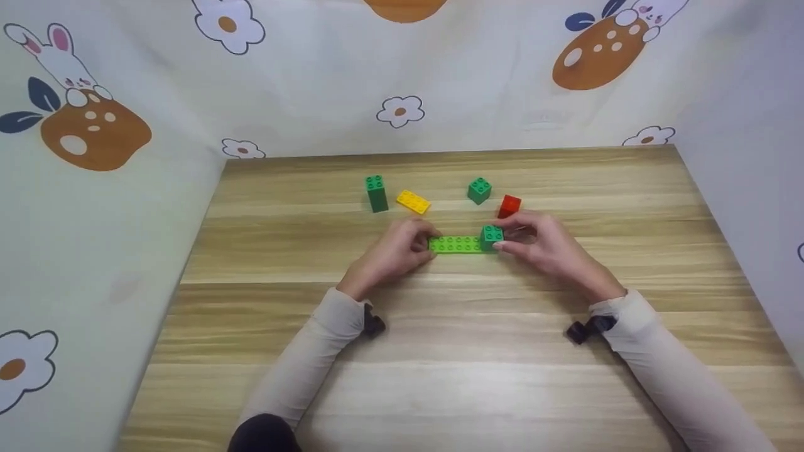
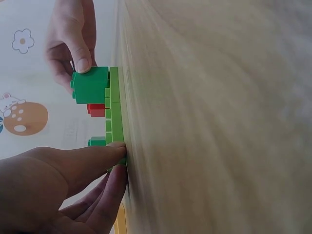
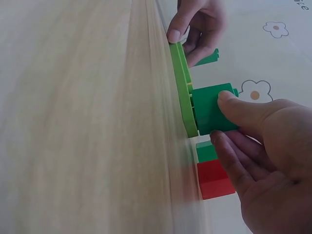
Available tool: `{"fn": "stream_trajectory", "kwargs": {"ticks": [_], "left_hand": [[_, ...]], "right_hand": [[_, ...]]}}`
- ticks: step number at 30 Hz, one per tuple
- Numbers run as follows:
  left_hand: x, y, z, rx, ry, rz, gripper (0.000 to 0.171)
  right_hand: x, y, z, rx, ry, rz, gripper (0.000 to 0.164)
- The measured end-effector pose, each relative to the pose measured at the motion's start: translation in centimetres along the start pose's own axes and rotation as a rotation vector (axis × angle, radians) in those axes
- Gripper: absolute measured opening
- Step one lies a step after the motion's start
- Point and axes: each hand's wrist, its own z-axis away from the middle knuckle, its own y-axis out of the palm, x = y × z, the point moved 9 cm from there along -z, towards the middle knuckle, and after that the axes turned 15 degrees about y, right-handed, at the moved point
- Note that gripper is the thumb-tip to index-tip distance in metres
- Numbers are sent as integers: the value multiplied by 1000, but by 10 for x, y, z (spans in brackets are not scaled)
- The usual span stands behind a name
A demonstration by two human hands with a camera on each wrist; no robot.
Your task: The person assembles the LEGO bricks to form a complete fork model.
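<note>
Pinching thumb to fingers, my left hand (image 1: 399, 250) holds the left end of a long, lime-green, studded plastic plate (image 1: 455, 245). Beyond that end stands a tall, dark-green plastic block (image 1: 378, 199). Over the plate's right end, my right hand (image 1: 549, 246) pinches a green, studded plastic block (image 1: 492, 238), upright. A flat, yellow plastic brick (image 1: 413, 201) lies beyond the plate's left end; a green, cube-shaped plastic block (image 1: 479, 192) and a small red plastic block (image 1: 510, 206) lie beyond its right end. Building looks barely begun, I judge: the pinched block seems not fully seated, with four pieces unattached to the plate.
</note>
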Motion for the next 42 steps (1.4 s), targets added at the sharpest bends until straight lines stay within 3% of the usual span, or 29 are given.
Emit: {"fn": "stream_trajectory", "kwargs": {"ticks": [6, 15, 26, 42], "left_hand": [[-1, -1, 0, -2, 8, -13, 35], [0, 0, 0, 5, 1, -19, 36], [1, 0, 1, 10, -31, -6, 37], [0, -2, 2, -2, 4, -6, 35]], "right_hand": [[5, -1, 0, -31, -44, 30, 37], [9, 0, 2, -40, -42, 91, 38], [28, 5, 7, -81, -120, 298, 41], [12, 5, 4, -2, -48, 223, 49]]}}
